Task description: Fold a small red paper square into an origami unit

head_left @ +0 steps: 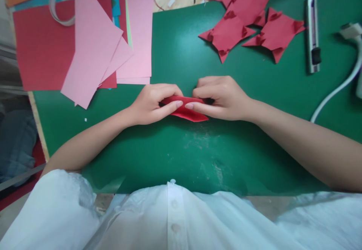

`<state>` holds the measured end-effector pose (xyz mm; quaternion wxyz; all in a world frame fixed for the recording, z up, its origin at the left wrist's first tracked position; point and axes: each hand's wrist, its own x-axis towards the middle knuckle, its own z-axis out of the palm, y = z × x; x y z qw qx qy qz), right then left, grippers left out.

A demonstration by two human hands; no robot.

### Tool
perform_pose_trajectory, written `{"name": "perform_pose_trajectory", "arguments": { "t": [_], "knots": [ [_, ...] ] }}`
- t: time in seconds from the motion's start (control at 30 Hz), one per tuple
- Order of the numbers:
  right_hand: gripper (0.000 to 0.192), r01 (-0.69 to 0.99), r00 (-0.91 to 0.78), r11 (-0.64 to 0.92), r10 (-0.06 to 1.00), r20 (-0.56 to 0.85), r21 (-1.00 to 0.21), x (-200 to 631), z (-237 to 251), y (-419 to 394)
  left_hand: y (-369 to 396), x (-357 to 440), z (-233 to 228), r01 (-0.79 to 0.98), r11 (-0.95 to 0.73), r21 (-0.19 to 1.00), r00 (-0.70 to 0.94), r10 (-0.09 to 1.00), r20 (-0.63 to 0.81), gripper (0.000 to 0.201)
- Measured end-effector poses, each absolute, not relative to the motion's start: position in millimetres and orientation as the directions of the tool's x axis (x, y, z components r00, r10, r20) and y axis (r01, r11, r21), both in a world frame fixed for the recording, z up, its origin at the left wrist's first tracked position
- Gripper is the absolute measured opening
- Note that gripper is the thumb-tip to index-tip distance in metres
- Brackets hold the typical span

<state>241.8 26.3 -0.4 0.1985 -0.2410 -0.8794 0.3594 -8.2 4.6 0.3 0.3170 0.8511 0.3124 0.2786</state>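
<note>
A folded piece of red paper [192,111] is held between both hands, just above the green mat. My left hand [157,103] pinches its left part, thumb in front and fingers curled behind. From the other side my right hand [219,98] grips it the same way, its thumb tip close to the left one. The lower flap of the paper points toward me and to the right. My fingers hide the paper's back side. Beyond my right hand lie folded red paper shapes [230,35] with pointed corners, and one more red folded shape [278,35] beside them.
Pink paper sheets [93,42] and a red sheet [45,50] lie at the left, with a tape roll [52,6] on top. A box cutter [312,35] and a white cable [336,88] lie at the right on the green mat [175,155].
</note>
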Motion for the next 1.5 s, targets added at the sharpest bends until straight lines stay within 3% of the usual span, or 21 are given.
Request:
{"name": "perform_pose_trajectory", "arguments": {
  "t": [0.73,1.07,1.5],
  "knots": [
    [0.060,0.292,-0.807,0.610,0.571,0.153,-0.736,241.6,0.7,26.9,4.5,-9.2,0.5,0.393,-0.561,0.729,0.647,0.731,0.214,0.035],
    [0.061,0.286,-0.803,0.616,0.572,0.167,-0.734,241.0,1.4,27.0,4.7,-7.5,0.7,0.334,-0.592,0.734,0.643,0.712,0.282,0.023],
    [0.058,0.296,-0.808,0.613,0.569,0.150,-0.732,241.8,-0.3,27.0,4.7,-9.0,0.9,0.380,-0.576,0.723,0.650,0.723,0.234,0.034]
  ]
}}
